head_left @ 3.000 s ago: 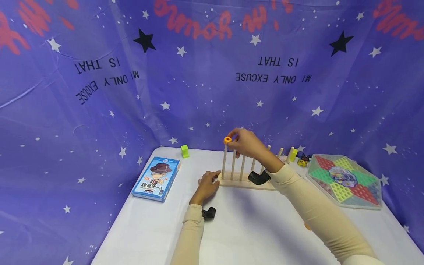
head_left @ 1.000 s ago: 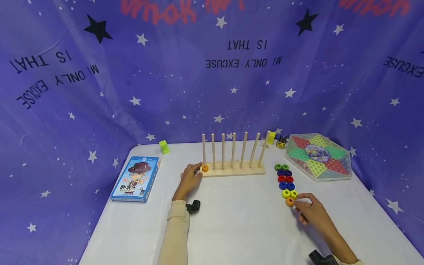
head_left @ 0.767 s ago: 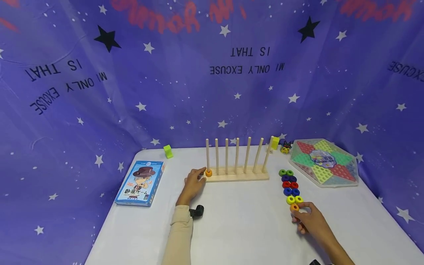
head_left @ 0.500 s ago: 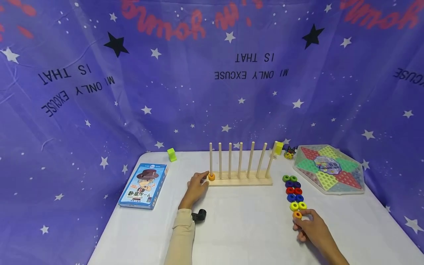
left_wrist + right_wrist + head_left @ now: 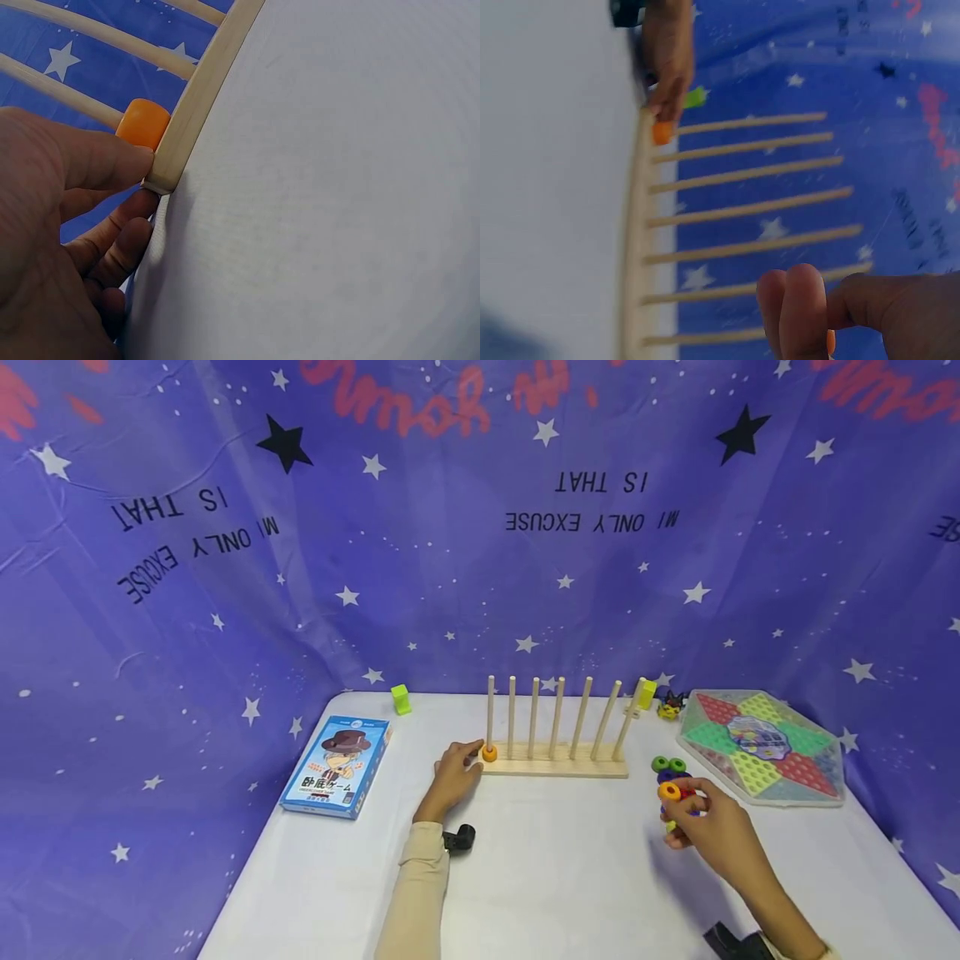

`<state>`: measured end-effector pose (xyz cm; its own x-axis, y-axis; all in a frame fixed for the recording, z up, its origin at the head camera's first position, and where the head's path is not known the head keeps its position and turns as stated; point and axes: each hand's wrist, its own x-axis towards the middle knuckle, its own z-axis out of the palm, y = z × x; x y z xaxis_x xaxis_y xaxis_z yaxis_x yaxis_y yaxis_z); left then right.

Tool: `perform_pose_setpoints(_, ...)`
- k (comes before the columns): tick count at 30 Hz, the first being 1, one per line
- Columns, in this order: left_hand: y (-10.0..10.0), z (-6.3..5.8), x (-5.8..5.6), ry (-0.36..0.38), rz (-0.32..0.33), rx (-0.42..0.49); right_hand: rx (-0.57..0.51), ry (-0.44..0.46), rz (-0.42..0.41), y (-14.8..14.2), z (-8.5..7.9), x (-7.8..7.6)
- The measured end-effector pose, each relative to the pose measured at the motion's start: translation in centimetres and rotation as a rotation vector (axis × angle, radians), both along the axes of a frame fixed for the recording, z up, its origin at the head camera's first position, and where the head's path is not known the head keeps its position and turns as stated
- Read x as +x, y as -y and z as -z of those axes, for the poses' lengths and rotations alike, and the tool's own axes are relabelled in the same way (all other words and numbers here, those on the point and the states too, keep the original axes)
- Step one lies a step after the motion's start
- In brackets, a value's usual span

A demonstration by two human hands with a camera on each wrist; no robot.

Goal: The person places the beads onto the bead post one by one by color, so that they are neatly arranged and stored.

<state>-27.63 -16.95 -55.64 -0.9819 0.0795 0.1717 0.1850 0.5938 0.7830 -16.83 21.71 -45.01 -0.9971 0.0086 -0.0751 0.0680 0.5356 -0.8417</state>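
A wooden peg rack stands at the back of the white table, with several upright pegs. One orange ring sits at the foot of the leftmost peg. My left hand rests against the rack's left end, thumb and a fingertip touching the base beside that orange ring. My right hand pinches a second orange ring, lifted above a row of coloured rings. Two green rings show at the row's far end; the hand covers most of the others.
A blue card box lies at the left, a green block behind it. A hexagonal checkers board fills the right back corner, with a yellow block and a small figure near the rack. A purple starred cloth hangs behind.
The first orange ring has slid down the leftmost peg. My right hand went to the ring row, picked up another orange ring and lifted it toward the rack. The left hand stayed.
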Motion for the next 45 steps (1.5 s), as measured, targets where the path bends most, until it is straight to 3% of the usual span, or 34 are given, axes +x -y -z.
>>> perform_pose_setpoints(3, 0.0, -0.1, -0.1, -0.003, -0.006, 0.000, 0.038, -0.096, -0.059, 1.8, -3.4, -1.6)
perform_pose_setpoints(8, 0.0, 0.1, 0.0, -0.012, -0.007, -0.011, 0.050, -0.157, -0.144, 5.1, -7.9, -4.7)
perform_pose_setpoints(13, -0.2, 0.5, 0.2, -0.002, -0.007, -0.040, -0.017, -0.158, -0.235, 9.1, -10.3, -7.6)
perform_pose_setpoints(18, -0.3, 0.4, 0.4, -0.015, 0.002, -0.034, -0.071, -0.130, -0.320, 13.8, -11.9, -9.5)
perform_pose_setpoints(22, -0.4, 0.3, 0.5, -0.045, 0.005, -0.023, -0.099, -0.127, -0.368, 17.2, -12.3, -10.5)
perform_pose_setpoints(28, -0.7, 0.4, 1.1, -0.106, 0.003, -0.030, -0.119, -0.091, -0.402, 20.0, -11.3, -12.0)
perform_pose_setpoints(36, -0.7, 0.7, 0.4, -0.024, -0.022, -0.056, -0.147, -0.045, -0.403, 20.6, -10.6, -13.5)
perform_pose_setpoints(45, -0.2, 0.0, 0.1, -0.022, -0.031, -0.059, -0.092, -0.075, -0.443, 21.2, -10.8, -13.5)
